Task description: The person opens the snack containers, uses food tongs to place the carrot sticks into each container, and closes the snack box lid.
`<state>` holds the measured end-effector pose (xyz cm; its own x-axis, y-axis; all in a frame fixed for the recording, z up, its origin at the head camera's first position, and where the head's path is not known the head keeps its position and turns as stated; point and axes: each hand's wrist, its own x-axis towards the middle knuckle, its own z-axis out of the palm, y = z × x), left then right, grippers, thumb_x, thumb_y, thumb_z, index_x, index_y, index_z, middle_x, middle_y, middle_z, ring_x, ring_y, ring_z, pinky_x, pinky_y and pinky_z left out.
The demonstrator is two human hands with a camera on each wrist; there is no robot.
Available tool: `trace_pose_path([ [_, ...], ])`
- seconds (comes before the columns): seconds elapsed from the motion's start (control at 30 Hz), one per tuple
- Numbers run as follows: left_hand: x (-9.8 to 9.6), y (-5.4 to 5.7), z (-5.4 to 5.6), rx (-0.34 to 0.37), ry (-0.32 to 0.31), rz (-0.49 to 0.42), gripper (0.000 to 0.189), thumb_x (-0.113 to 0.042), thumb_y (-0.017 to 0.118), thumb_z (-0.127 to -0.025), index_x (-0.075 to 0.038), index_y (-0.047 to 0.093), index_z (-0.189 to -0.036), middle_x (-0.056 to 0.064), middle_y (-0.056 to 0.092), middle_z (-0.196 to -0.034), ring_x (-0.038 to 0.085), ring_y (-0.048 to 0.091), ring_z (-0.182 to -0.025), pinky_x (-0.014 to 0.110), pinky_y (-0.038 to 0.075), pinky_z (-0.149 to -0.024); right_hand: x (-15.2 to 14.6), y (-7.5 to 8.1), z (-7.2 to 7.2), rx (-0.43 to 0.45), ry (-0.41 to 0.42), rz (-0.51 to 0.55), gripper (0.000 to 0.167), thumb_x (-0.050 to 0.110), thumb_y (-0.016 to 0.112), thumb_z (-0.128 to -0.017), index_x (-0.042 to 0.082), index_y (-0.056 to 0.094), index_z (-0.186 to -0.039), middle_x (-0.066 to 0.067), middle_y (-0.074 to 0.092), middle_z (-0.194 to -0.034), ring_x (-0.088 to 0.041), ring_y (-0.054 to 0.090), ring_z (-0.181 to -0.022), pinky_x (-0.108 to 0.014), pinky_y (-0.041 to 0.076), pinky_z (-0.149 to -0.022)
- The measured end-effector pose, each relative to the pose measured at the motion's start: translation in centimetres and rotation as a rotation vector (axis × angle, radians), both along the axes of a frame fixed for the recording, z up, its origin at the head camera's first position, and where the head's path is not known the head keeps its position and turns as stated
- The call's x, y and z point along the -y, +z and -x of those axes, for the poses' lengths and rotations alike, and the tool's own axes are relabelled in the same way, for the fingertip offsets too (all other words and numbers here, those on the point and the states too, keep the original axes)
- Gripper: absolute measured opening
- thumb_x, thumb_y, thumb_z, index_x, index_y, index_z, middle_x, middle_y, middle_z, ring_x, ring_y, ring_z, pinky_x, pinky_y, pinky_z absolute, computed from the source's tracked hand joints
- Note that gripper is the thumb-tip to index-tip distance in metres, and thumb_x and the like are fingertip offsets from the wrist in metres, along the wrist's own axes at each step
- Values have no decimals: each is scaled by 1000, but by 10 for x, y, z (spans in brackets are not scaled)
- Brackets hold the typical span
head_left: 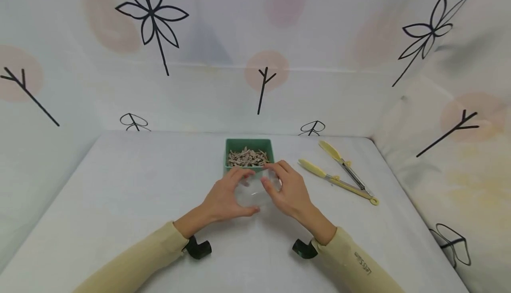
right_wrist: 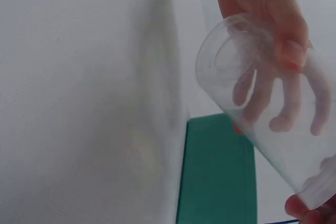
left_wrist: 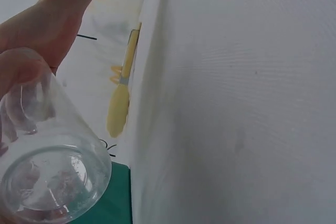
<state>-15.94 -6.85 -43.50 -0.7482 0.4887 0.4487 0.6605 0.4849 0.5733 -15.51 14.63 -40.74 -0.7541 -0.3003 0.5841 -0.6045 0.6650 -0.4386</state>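
Note:
A clear plastic cup (head_left: 255, 192) is held sideways and tilted between both hands, just in front of a green box (head_left: 249, 143). My left hand (head_left: 221, 199) curls round the cup's left end, thumb toward me. At the other end, my right hand (head_left: 291, 192) grips it with thumb and fingers bent. Through the clear wall of the cup (right_wrist: 273, 150) several fingers show in the right wrist view. The cup's round end (left_wrist: 58, 182) faces the camera in the left wrist view. Small greyish-brown wood-like pieces (head_left: 248, 156) fill the lower part of the box.
Yellow-tipped tongs (head_left: 348, 188) lie spread on the right of the white-covered table (head_left: 159, 173), their joined end toward the front right. Patterned cloth (head_left: 215, 98) hangs behind and along the sides. A dark wrist mount (head_left: 198, 248) sits under each sleeve cuff.

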Motion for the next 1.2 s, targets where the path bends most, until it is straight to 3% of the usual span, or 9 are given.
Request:
trace_pose_path([
  [0.23, 0, 5, -2, 156, -75, -93, 82, -40, 89, -69, -17, 50, -137, 3, 57, -126, 12, 61, -102, 38, 52, -91, -6, 2, 1, -75, 132, 57, 46, 47, 50, -99, 7, 68, -114, -3, 61, -104, -17, 52, -73, -29, 44, -60],
  [0.43, 5, 7, -3, 222, -97, -112, 83, -38, 90, -70, -19, 48, -139, -1, 56, -128, 14, 55, -114, 43, 50, -94, -14, 8, 2, -12, 303, 29, 55, 52, 51, -100, 7, 62, -129, -4, 58, -127, -21, 58, -112, -44, 53, -85],
  [0.53, 8, 6, -1, 192, -83, -87, 82, -40, 89, -71, -19, 49, -139, -2, 55, -128, 13, 54, -116, 42, 50, -93, -20, 9, 2, 35, 305, -4, 62, 57, 52, -98, 9, 56, -137, -5, 53, -137, -25, 54, -121, -46, 52, -89],
  [0.63, 9, 4, 0, 110, -32, -22, 82, -47, 88, -70, -19, 52, -138, -4, 54, -128, 11, 53, -115, 39, 51, -90, -23, 11, 0, 103, 231, -53, 68, 62, 49, -98, 11, 51, -143, -5, 52, -137, -22, 58, -111, -42, 54, -82],
  [0.77, 10, 3, 0, -9, 24, 46, 80, -53, 87, -68, -19, 56, -134, -7, 54, -126, 11, 51, -112, 38, 51, -86, -25, 14, -3, 234, 148, -84, 69, 64, 47, -98, 15, 50, -146, -3, 58, -127, -15, 62, -92, -37, 56, -70],
  [0.9, 10, 3, 2, -78, 27, 67, 79, -52, 88, -67, -19, 57, -131, -6, 56, -125, 13, 51, -111, 38, 49, -89, -26, 17, -5, 316, 140, -67, 62, 54, 58, -96, 16, 53, -144, -2, 62, -121, -14, 63, -88, -32, 57, -65],
  [1.03, 11, 5, 1, -47, 26, 95, 80, -52, 88, -68, -19, 57, -133, -6, 57, -125, 13, 52, -111, 39, 50, -89, -29, 17, -5, 354, 211, -21, 57, 39, 70, -93, 12, 56, -141, -3, 60, -125, -21, 62, -96, -31, 58, -70],
  [1.2, 14, 7, 0, 76, 32, 98, 81, -53, 88, -67, -24, 56, -136, -10, 57, -123, 10, 52, -109, 39, 51, -86, -38, 16, -2, 380, 412, 57, 59, 14, 78, -87, 11, 55, -142, -5, 51, -142, -29, 52, -124, -45, 52, -94],
])
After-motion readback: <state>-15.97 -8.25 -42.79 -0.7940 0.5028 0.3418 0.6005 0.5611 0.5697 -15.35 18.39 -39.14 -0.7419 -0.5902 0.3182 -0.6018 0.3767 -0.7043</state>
